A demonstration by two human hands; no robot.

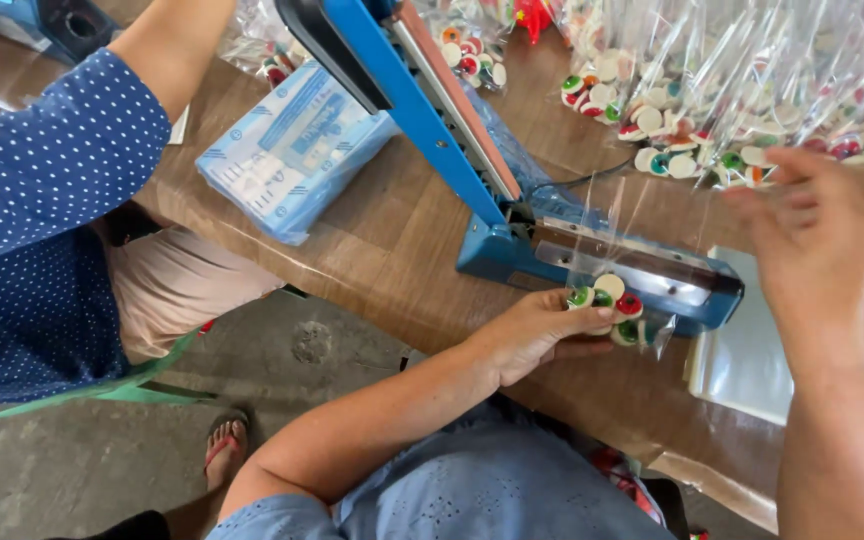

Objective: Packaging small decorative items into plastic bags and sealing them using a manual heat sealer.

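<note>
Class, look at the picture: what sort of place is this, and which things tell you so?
Probably a small home or workshop packing station for sweets: a blue heat sealer stands open on a wooden table, clear bags of round candies are piled behind it, and the left hand holds one bag at the sealer.

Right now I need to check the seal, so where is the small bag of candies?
In the head view, right of centre: the left hand holds the small bag of candies against the blue heat sealer, its arm raised.

Bare forearms, ringless fingers [592, 312], light blue eyelet-embroidered garment [472, 490]
</note>
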